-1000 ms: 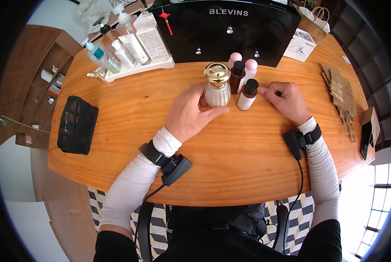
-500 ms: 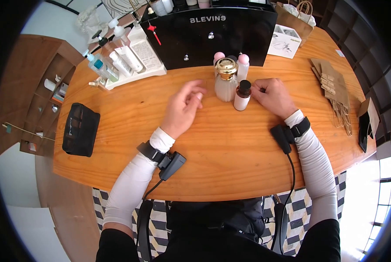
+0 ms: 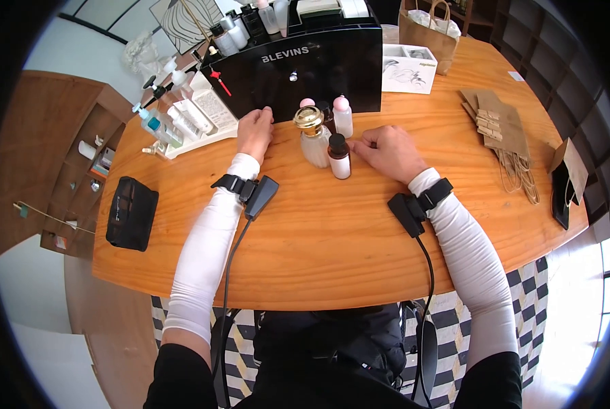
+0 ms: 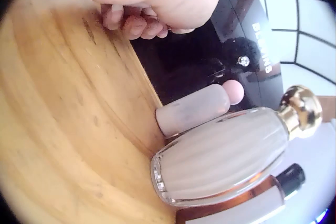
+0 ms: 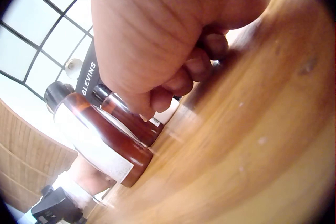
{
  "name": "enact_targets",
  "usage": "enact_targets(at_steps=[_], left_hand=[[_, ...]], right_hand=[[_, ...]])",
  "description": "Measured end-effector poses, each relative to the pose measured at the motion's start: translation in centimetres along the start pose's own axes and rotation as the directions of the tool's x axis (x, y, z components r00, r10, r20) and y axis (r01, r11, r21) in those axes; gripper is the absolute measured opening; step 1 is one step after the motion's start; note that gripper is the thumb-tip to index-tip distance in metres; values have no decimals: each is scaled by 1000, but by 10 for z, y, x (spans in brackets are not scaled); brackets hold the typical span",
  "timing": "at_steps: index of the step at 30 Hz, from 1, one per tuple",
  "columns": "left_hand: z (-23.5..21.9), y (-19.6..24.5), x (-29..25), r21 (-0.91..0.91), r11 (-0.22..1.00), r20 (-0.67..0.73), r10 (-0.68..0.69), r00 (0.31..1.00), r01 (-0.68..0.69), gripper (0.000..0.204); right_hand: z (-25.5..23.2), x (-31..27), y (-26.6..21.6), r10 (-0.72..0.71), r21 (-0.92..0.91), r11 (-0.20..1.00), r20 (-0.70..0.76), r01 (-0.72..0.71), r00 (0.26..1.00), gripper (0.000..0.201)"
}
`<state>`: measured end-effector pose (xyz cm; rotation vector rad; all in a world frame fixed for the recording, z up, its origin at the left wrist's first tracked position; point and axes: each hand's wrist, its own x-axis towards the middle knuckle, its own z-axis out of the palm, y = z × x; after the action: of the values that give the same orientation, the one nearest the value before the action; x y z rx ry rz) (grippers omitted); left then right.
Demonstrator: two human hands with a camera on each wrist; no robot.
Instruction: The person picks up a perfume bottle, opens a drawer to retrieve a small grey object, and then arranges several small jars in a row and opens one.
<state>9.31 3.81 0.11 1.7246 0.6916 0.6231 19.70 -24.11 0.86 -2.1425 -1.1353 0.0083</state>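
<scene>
My left hand [image 3: 255, 133] is at the lower left front of the black drawer box [image 3: 349, 75], fingers loosely bent. In the left wrist view its fingertips [image 4: 137, 26] overlap the box's base, with nothing seen in them. The ribbed glass bottle with a gold cap [image 3: 315, 148] stands upright to its right. A small brown bottle with a black cap and white label [image 3: 339, 163] is just in front. Behind are another brown bottle [image 3: 328, 117] and two pink-topped bottles [image 3: 343, 121]. My right hand [image 3: 392, 151] rests loosely curled on the table, beside the front brown bottle.
A white tray [image 3: 202, 140] of pump bottles and tubes stands at the back left. A black pouch [image 3: 133, 213] lies on the left. At right are flat paper bags [image 3: 499, 123], a small open bag [image 3: 569, 167] and a white box [image 3: 408, 75].
My left hand has let go of the gold-capped bottle, leaving it behind the front brown bottle, and has moved left and forward to the black box. My right hand stays on the table.
</scene>
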Motion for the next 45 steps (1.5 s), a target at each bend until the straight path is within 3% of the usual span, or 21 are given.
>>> enact_targets(at_steps=[3,5,12,19,24,27,29,30,32,33,35,37,40,42,43,45], left_hand=[[0,-7,1,-48,999,-57,-16,998,13,35],[-1,-15,0,115,983,-133,155,979,-140,37],[-27,-7,-63,306,930,-53,229,972,-202,39],[-44,8,-124,341,934,-3,114,994,-106,38],[-57,3,-150,380,909,40,168,985,-170,38],[-62,13,-164,341,935,72,76,994,-96,36],[-68,28,-173,497,841,176,146,973,-216,32],[-68,42,-177,497,841,176,144,974,-214,32],[-69,74,-182,692,665,159,240,958,-282,27],[-67,83,-179,693,665,156,238,959,-277,27],[-61,97,-158,673,564,187,496,848,-478,19],[-55,94,-116,689,360,277,671,687,-629,20],[-43,80,-59,776,266,289,656,697,-572,29],[-33,81,-40,913,175,304,312,900,-369,43],[-30,83,-34,914,177,300,314,901,-366,43],[-24,83,-29,919,247,321,-20,947,-307,50]], right_hand=[[-3,0,0,9,1,1000,30,-9,1000,38],[-3,1,-2,15,2,1000,53,-15,999,39],[-1,1,1,0,-1,1000,27,1,1000,41],[-2,1,-2,35,-17,999,46,-34,998,39],[1,-1,0,12,9,1000,15,-12,1000,41],[1,0,1,-14,30,999,-4,14,1000,42],[1,0,1,-17,36,999,2,17,1000,42],[1,0,1,-15,29,999,1,15,1000,42],[1,1,-1,-15,25,1000,3,15,1000,42],[0,1,-1,1,11,1000,24,-1,1000,42],[0,3,1,15,-5,1000,49,-15,999,41],[2,3,4,27,3,1000,43,-27,999,42],[2,2,2,21,1,1000,43,-21,999,42],[1,2,1,21,1,1000,43,-21,999,42],[1,2,1,26,3,1000,36,-27,999,42],[1,2,1,18,-1,1000,30,-18,999,42]])
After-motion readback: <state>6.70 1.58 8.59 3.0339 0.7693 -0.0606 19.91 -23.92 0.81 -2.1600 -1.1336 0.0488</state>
